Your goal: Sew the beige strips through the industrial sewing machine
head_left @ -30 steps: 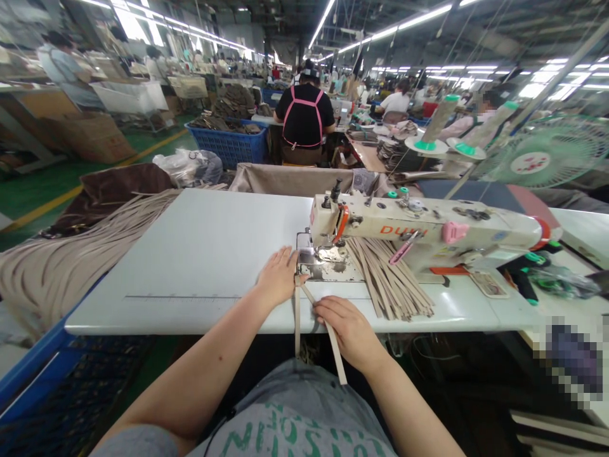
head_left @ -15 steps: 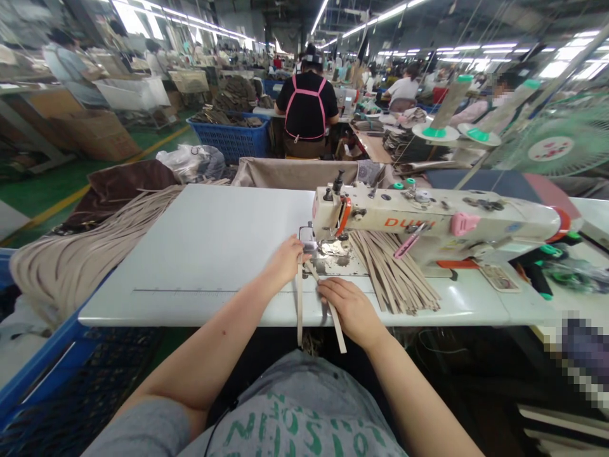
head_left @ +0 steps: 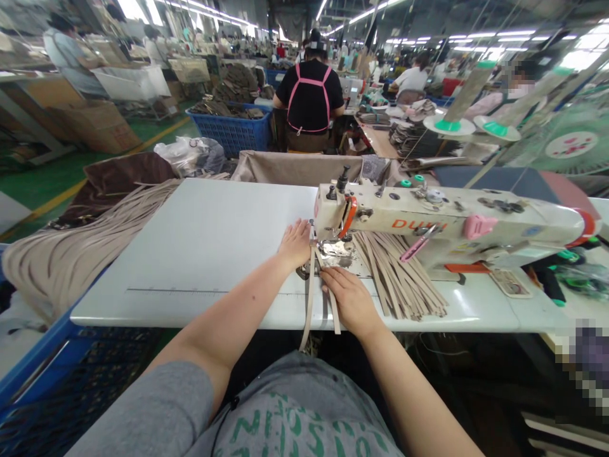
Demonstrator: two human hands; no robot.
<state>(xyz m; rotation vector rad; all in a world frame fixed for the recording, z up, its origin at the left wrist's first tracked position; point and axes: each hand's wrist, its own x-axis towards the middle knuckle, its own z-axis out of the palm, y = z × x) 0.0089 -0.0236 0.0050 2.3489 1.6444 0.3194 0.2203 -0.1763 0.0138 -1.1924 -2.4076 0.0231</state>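
My left hand lies flat on the white table beside the sewing machine's head, its fingers stretched forward. Close to its right edge a beige strip runs from the presser foot down over the table's front edge. A second beige strip goes from the needle area under the fingers of my right hand, which are closed on it. The sewing machine has orange trim. Its needle and the strips' far ends are hard to make out.
Cut strips lie in a bundle under the machine arm. Long beige strips hang over a blue crate at left. Thread cones and a fan stand at right. A person in black sits ahead.
My left hand has moved forward and slightly right, going from gripping the left strip to lying flat beside the presser foot. My right hand stays on its strip, which hangs less far over the edge.
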